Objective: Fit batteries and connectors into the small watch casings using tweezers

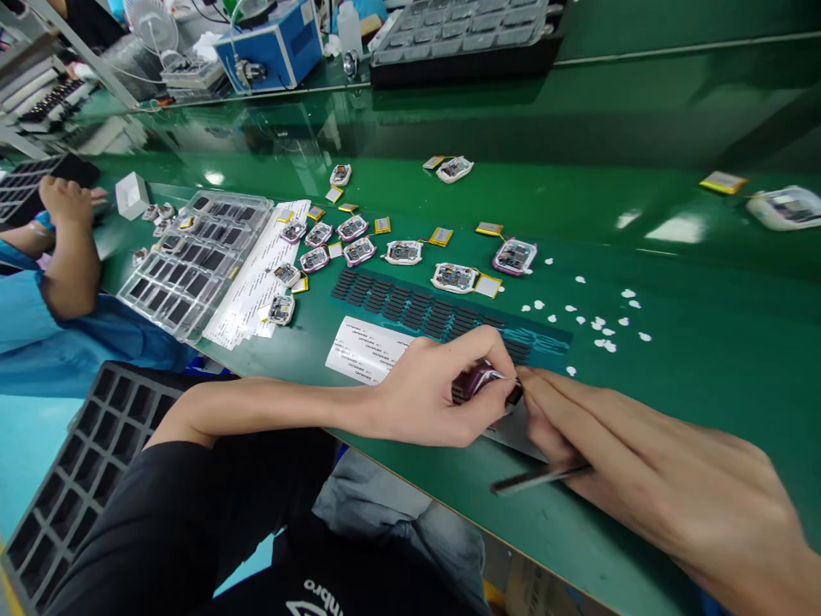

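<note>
Watching through the head cam from my end, I've got the purple casing (480, 376), glossy and rounded, just right of centre in the lower half of the frame. The left hand (442, 389) has it pinched between thumb and curled index finger. The right hand (641, 453) comes in from the lower right, fingers pressed together, tips right at the casing's end; a thin metal tool (539, 479) pokes out from under it, held in that hand, a bit blurry for me. Just above the hands I see a teal sheet (552, 340) with rows of dark oblong pads (410, 304), plus a glossy white label sheet (369, 349) left of them. Roundish open units (454, 277) with bare circuitry sit mid-frame, and little white paper-like bits (598, 323) speckle the smooth green bench (705, 359) to the right
</note>
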`<action>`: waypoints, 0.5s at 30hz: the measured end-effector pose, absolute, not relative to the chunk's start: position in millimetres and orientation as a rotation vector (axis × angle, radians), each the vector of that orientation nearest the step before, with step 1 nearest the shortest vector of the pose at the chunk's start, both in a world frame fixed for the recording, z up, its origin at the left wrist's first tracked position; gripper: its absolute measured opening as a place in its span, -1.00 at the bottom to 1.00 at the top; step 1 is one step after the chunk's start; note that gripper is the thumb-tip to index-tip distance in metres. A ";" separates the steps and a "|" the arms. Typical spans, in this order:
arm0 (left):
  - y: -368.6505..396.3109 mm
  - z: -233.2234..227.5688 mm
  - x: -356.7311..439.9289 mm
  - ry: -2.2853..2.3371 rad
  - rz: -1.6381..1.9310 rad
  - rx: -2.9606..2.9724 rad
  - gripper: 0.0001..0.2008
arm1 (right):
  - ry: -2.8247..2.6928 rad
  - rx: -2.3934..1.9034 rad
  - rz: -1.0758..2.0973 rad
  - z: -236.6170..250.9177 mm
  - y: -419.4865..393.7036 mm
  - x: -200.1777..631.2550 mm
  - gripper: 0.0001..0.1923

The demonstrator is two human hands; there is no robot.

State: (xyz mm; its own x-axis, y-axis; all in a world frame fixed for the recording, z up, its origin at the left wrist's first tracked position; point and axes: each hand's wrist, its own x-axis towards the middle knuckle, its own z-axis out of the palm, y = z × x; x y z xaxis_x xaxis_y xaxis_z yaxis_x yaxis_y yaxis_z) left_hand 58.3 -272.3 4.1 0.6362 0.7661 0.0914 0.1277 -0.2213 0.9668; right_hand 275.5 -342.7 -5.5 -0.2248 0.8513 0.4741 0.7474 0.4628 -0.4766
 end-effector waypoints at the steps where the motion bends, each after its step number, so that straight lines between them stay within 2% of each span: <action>1: -272.0 3.7 58.6 0.708 0.682 1.661 -0.92 | -2.022 -1.280 0.185 1.1 -339.2 271.3 -0.73; 4: -271.6 1.9 59.5 0.608 0.612 1.469 -0.90 | -2.010 -1.211 0.253 12.9 -332.5 262.7 -0.72; 9: -273.8 -1.2 59.7 0.569 0.586 1.453 -0.87 | -1.926 -1.243 0.490 14.0 -325.8 254.5 -0.84; 15: -270.5 0.3 57.9 0.502 0.625 1.541 -0.81 | -1.769 -1.371 0.637 18.6 -326.6 250.8 -0.65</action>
State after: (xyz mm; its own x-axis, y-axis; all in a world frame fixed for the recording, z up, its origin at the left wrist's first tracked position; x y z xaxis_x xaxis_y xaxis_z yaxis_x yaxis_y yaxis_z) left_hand 57.9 -270.5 0.3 0.7518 0.6537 0.0864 -0.0558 -0.0676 0.9962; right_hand 250.8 -326.6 18.6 -0.1010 0.9544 0.2810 0.5565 0.2883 -0.7792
